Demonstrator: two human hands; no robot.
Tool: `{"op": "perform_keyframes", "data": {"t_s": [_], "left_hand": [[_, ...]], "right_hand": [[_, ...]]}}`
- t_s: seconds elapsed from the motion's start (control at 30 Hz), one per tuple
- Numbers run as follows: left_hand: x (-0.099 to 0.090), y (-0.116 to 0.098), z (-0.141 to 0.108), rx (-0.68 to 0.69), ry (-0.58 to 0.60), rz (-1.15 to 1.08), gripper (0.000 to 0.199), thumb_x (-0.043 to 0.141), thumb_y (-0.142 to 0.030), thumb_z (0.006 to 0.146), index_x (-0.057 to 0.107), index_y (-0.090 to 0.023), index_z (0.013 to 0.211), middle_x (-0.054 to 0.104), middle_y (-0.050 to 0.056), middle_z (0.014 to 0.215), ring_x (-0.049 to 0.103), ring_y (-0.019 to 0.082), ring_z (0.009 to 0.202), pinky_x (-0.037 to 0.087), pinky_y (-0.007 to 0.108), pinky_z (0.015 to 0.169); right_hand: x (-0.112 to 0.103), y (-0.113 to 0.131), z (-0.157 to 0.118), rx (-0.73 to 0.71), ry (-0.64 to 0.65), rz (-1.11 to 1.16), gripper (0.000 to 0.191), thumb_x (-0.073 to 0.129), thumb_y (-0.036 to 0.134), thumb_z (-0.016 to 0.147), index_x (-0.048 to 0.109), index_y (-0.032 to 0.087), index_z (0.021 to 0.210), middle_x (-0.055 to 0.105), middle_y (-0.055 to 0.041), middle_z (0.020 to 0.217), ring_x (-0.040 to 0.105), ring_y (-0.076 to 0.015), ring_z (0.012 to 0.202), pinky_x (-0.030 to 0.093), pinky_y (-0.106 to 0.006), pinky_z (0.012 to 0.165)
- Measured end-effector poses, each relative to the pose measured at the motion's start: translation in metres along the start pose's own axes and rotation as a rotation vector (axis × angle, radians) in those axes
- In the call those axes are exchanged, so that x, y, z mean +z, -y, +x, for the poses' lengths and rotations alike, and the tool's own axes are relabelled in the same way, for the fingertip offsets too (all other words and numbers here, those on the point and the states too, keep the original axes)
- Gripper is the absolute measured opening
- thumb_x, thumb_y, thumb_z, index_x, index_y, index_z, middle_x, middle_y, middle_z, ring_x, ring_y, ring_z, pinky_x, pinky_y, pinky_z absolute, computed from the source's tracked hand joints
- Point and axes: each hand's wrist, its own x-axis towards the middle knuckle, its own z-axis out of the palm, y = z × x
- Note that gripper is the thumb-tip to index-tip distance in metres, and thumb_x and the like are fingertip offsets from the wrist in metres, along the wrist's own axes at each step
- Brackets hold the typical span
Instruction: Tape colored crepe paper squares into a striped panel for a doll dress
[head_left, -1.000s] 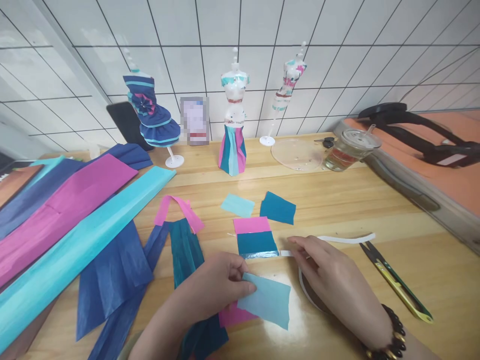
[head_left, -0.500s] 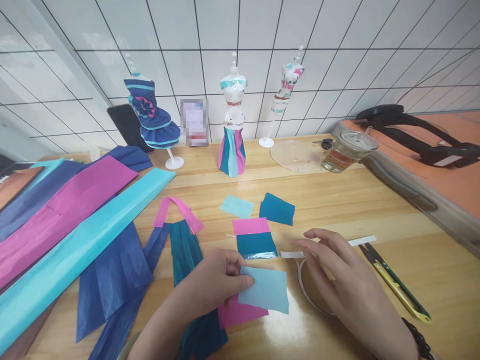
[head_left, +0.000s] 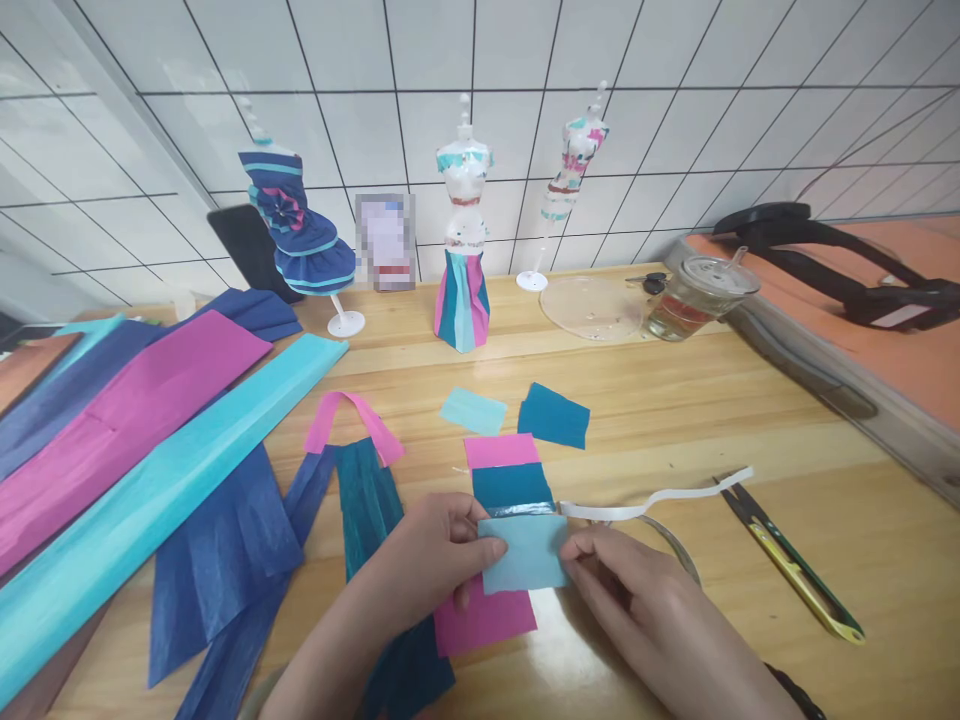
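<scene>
Because each side edge is pinched, the pale blue piece [head_left: 525,555] hangs flat and nearly level between the fingers instead of drooping. The left hand [head_left: 442,545] presses its thumb over the near corner, other fingers tucked behind; the right hand [head_left: 645,605] pinches the opposite edge between thumb and fingertips. Held so, its long upper edge runs alongside the shiny strip [head_left: 525,509] just beyond the fingers; whether they touch, one cannot tell. That strip borders the teal band [head_left: 514,485], which joins a pink band [head_left: 501,450] farther off, both lying flat on the surface [head_left: 637,400], probably so the edges can be compared easily. Under the left fingers, partly covered, lies a pink piece [head_left: 495,625]. A white strip [head_left: 615,513] starts just past the right fingertips and curves toward the scissors [head_left: 787,565], which rest within easy reach of that hand.
</scene>
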Motion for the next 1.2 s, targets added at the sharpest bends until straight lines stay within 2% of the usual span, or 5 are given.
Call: {"op": "perform_keyframes", "data": {"t_s": [0.17, 0.53, 0.77, 0.93, 1.2], "left_hand": [[0.001, 0.006, 0.002, 0.002, -0.065, -0.007, 0.016, 0.06, -0.023, 0.068, 0.047, -0.018, 0.077, 0.056, -0.007, 0.049, 0.044, 0.007, 0.032, 0.034, 0.017, 0.033], [0.001, 0.014, 0.004, 0.031, -0.198, 0.077, 0.02, 0.055, -0.017, 0.068, 0.036, -0.023, 0.07, 0.053, -0.01, 0.047, 0.048, 0.008, 0.034, 0.032, 0.018, 0.036], [0.003, 0.012, 0.002, 0.02, -0.168, 0.065, 0.016, 0.055, -0.021, 0.069, 0.039, -0.022, 0.069, 0.056, -0.007, 0.052, 0.049, 0.01, 0.038, 0.034, 0.02, 0.039], [-0.002, 0.012, 0.003, 0.072, -0.27, 0.206, 0.017, 0.06, -0.025, 0.068, 0.053, -0.021, 0.083, 0.057, -0.005, 0.059, 0.053, 0.014, 0.058, 0.036, 0.023, 0.051], [0.0, 0.006, 0.001, 0.046, -0.157, 0.144, 0.013, 0.06, -0.028, 0.069, 0.061, -0.018, 0.078, 0.048, -0.006, 0.058, 0.045, 0.012, 0.057, 0.031, 0.022, 0.053]], "right_hand": [[0.004, -0.004, 0.003, -0.094, -0.05, -0.123, 0.021, 0.036, 0.018, 0.091, 0.055, 0.023, 0.098, 0.067, -0.0034, 0.093, 0.066, -0.0156, 0.08, 0.053, -0.028, 0.069], [0.009, -0.004, 0.007, -0.235, -0.08, -0.366, 0.028, 0.032, 0.013, 0.09, 0.057, 0.017, 0.101, 0.067, -0.0097, 0.091, 0.068, -0.0206, 0.081, 0.056, -0.03, 0.063], [0.011, -0.007, 0.008, -0.25, -0.092, -0.289, 0.026, 0.034, 0.015, 0.09, 0.057, 0.018, 0.103, 0.067, -0.0089, 0.09, 0.068, -0.0191, 0.082, 0.056, -0.027, 0.065], [0.006, -0.005, 0.004, -0.336, -0.135, -0.194, 0.027, 0.039, 0.01, 0.087, 0.054, 0.018, 0.108, 0.066, -0.0098, 0.098, 0.065, -0.017, 0.088, 0.053, -0.024, 0.069], [0.0, -0.003, 0.003, -0.429, -0.279, -0.255, 0.025, 0.042, 0.01, 0.087, 0.053, 0.017, 0.108, 0.068, -0.0081, 0.094, 0.066, -0.0162, 0.086, 0.053, -0.023, 0.071]]}}
